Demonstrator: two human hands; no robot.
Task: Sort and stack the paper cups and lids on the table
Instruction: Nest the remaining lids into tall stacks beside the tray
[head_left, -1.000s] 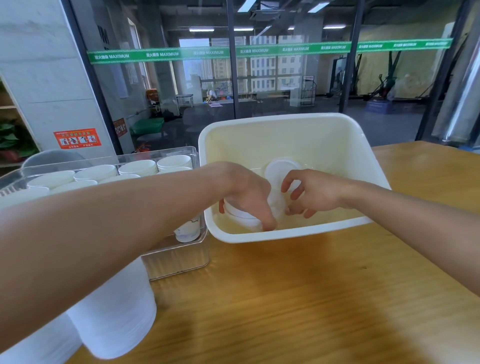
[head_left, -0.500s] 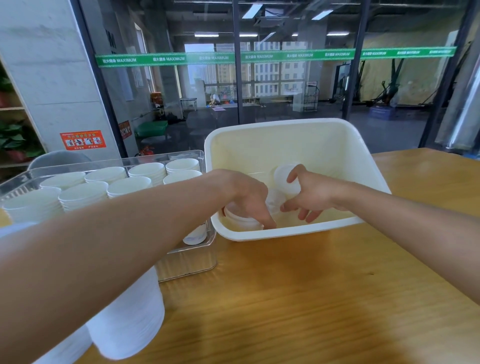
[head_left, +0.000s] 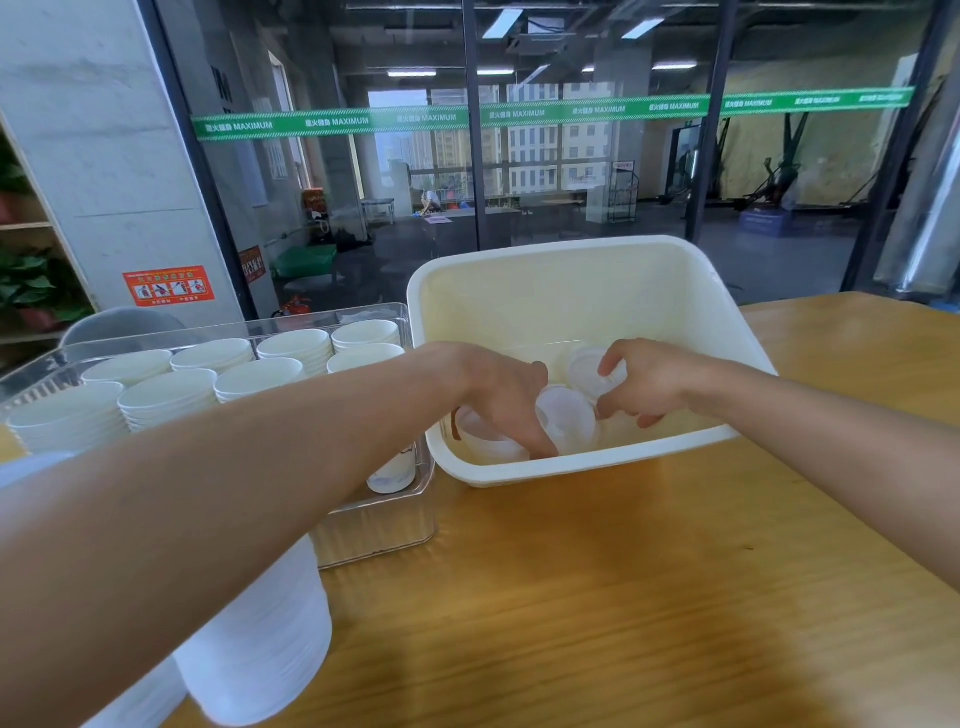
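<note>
Lids: translucent plastic lids (head_left: 563, 415) lie loose in the bottom of the white tub, near its front wall; one lid (head_left: 589, 371) is lifted, tilted, behind the others.
Paper cups: white cups (head_left: 171, 395) nested in short stacks, two rows, standing inside the clear tray at the table's left; rims up.
Left hand: left hand (head_left: 506, 397) reaches over the tub's left wall, fingers curled downward among the lids; fingertips touch the tub floor beside a lid. Whether the fingers actually pinch a lid cannot be told, since the hand hides its own grip.
Right hand: right hand (head_left: 647, 384) inside the tub, thumb and forefinger pinching the edge of the tilted lid; remaining fingers curled beneath.
White tub: rectangular plastic tub (head_left: 576, 260), cream interior, resting on the table at centre, just beside the clear tray.
Clear tray: transparent box (head_left: 374, 525), walls upright, holds the cup stacks; a small white object, possibly a cup lying on its side, rests against its front right corner.
Stacked lids, near: tall column of translucent lids (head_left: 260, 654) at the table's lower left, under the left forearm; a second column is partly seen beside it at the frame edge.
Table: wooden top (head_left: 597, 613), warm yellow grain.
Background: glass partition with green banner strip.
</note>
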